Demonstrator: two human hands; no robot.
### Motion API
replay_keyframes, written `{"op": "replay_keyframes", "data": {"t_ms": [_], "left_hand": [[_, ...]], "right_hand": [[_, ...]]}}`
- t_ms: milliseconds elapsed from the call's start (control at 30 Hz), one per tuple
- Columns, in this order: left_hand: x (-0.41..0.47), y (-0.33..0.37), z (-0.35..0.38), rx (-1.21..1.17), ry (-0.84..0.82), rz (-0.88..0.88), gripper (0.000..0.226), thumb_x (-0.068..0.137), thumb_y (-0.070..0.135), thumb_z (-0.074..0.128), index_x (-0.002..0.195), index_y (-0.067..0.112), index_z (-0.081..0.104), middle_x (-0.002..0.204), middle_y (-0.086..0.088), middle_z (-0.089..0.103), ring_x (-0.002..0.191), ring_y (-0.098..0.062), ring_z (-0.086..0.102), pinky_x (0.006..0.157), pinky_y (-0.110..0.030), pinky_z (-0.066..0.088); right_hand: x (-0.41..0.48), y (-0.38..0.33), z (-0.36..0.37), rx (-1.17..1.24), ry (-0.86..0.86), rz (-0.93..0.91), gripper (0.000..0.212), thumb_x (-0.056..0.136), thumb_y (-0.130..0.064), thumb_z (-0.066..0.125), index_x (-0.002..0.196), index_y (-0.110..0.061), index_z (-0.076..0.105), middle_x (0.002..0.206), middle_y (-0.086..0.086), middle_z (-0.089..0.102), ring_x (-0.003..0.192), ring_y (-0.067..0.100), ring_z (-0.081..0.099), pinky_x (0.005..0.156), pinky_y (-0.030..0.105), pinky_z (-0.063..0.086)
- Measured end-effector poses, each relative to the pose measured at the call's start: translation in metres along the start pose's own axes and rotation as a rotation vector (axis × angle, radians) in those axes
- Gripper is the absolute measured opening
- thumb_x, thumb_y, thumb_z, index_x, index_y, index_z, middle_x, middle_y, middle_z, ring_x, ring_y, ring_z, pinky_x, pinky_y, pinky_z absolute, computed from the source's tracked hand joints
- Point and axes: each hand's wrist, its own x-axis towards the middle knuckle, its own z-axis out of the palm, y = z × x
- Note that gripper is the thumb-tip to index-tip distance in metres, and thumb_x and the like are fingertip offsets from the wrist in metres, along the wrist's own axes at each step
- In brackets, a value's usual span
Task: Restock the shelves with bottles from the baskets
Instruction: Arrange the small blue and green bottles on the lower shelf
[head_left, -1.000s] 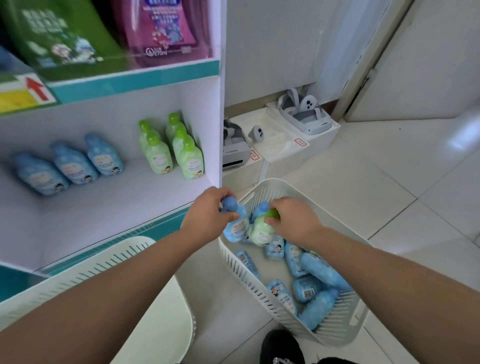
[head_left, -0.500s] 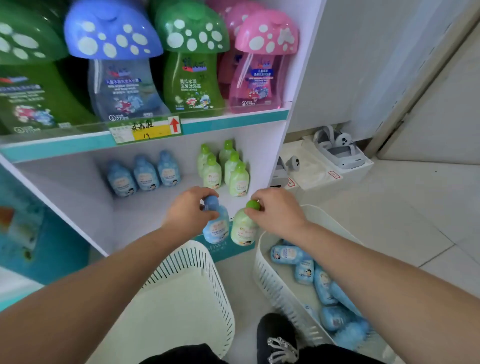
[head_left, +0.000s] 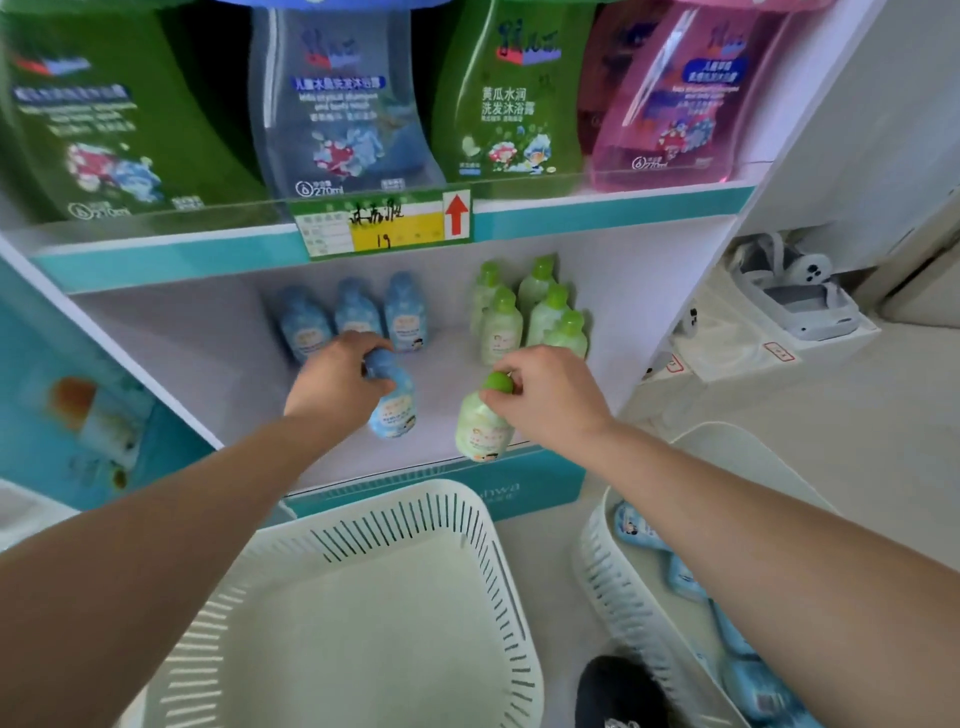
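Sitting nearest on the floor: left basket (head_left: 374, 613), white; right basket (head_left: 618, 597), white, holding spare blue bottles (head_left: 636, 530) lying flat. Next: left hand (head_left: 337, 384) gripping blue bottle (head_left: 395, 410) by its top; right hand (head_left: 545, 400) pinching green bottle (head_left: 480, 431) by its cap; both upright at the front of the lower shelf (head_left: 218, 358). Rear: blue row (head_left: 358, 312), green group (head_left: 530, 312).

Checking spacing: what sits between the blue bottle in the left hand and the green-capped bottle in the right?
Only bare white shelf floor, seen in the head view, separates the blue bottle and the green-capped bottle.
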Motion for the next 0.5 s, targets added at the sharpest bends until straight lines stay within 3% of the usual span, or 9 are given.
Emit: {"op": "replay_keyframes", "data": {"t_ms": [167, 333, 500], "left_hand": [[0.026, -0.025, -0.006, 0.177, -0.006, 0.009, 0.028, 0.084, 0.008, 0.061, 0.111, 0.010, 0.064, 0.114, -0.013, 0.062, 0.103, -0.031, 0.058, 0.085, -0.031, 0.043], [0.052, -0.036, -0.012, 0.427, -0.004, -0.071, 0.022, 0.090, 0.021, 0.050, 0.105, 0.013, 0.064, 0.112, -0.015, 0.064, 0.103, -0.034, 0.060, 0.084, -0.035, 0.047], [0.071, -0.052, -0.015, 0.467, 0.030, -0.120, 0.020, 0.091, 0.014, 0.049, 0.102, 0.009, 0.066, 0.109, -0.019, 0.065, 0.102, -0.036, 0.060, 0.084, -0.036, 0.047]], "right_hand": [[0.020, 0.000, 0.016, 0.007, -0.021, 0.003, 0.021, 0.080, -0.032, 0.066, 0.080, -0.012, 0.068, 0.073, 0.004, 0.065, 0.069, 0.021, 0.056, 0.062, 0.030, 0.046], [0.040, 0.001, 0.026, -0.011, -0.037, -0.012, 0.024, 0.079, -0.035, 0.066, 0.082, -0.012, 0.070, 0.075, 0.004, 0.067, 0.072, 0.022, 0.060, 0.065, 0.033, 0.051], [0.057, 0.002, 0.034, -0.014, -0.057, -0.019, 0.025, 0.079, -0.035, 0.065, 0.085, -0.011, 0.069, 0.079, 0.005, 0.069, 0.074, 0.024, 0.062, 0.066, 0.036, 0.052]]}}
